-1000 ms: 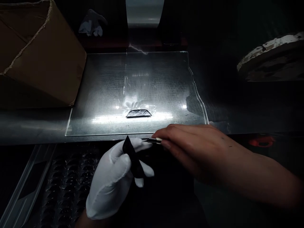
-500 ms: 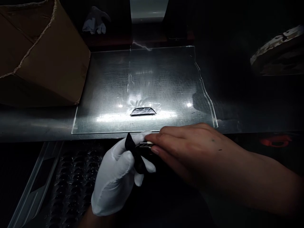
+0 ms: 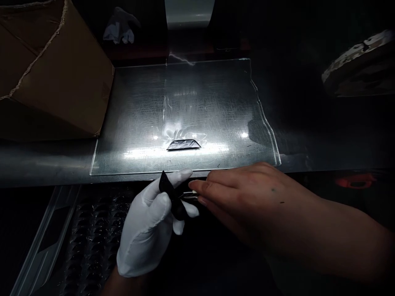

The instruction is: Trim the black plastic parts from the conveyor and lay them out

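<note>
My left hand (image 3: 145, 236), in a white glove, grips a small black part (image 3: 173, 198) with a pointed upper end, held tilted just off the table's front edge. My bare right hand (image 3: 247, 195) pinches a thin snap-off utility knife (image 3: 189, 195). Its blade points left and its tip meets the black part's edge; whether it touches is hard to tell. Most of the knife is hidden under my fingers. Beyond the hands, a dark trapezoid-shaped part (image 3: 184, 144) in clear film lies on the glass sheet (image 3: 212, 102).
At the left stands an open cardboard box (image 3: 70, 82). Below it, a tray of several dark film-wrapped parts (image 3: 92, 246) sits beside a metal rail (image 3: 49, 242). A white glove (image 3: 120, 26) lies at the back. To the right are a red object (image 3: 354, 181) and a torn-edged carton (image 3: 361, 70).
The knife has shifted slightly down along the black part's edge. The black part has turned a little in my left hand. The whole view has drifted slightly.
</note>
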Available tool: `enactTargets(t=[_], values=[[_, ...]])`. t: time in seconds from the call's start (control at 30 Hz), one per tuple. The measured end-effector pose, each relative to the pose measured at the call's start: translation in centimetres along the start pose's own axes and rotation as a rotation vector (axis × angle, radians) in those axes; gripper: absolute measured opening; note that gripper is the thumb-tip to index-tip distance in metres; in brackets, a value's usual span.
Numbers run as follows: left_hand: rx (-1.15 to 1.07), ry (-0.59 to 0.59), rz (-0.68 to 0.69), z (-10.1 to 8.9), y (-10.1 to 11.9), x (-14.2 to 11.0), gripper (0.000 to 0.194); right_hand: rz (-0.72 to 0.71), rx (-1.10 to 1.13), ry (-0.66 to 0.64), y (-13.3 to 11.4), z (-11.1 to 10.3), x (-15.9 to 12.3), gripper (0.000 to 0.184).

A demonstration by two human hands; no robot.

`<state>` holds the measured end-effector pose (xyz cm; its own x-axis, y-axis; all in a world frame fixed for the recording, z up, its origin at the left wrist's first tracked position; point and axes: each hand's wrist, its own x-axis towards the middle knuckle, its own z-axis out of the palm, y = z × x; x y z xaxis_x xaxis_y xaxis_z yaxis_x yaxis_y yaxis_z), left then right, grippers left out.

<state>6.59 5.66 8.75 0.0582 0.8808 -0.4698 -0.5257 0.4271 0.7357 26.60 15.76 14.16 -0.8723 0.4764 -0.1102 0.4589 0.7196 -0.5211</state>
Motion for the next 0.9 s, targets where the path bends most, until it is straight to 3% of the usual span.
enactTargets(t=[0.23, 0.9], values=[[-0.073, 0.051, 0.032, 0.2, 0.0, 0.0, 0.033, 0.002, -0.061, 0.028, -0.3, 0.0, 0.0, 0.020], [-0.058, 0.179, 0.032, 0.8, 0.2, 0.2, 0.031, -0.012, -0.134, -0.059, -0.1, -0.6, 0.1, 0.023]])
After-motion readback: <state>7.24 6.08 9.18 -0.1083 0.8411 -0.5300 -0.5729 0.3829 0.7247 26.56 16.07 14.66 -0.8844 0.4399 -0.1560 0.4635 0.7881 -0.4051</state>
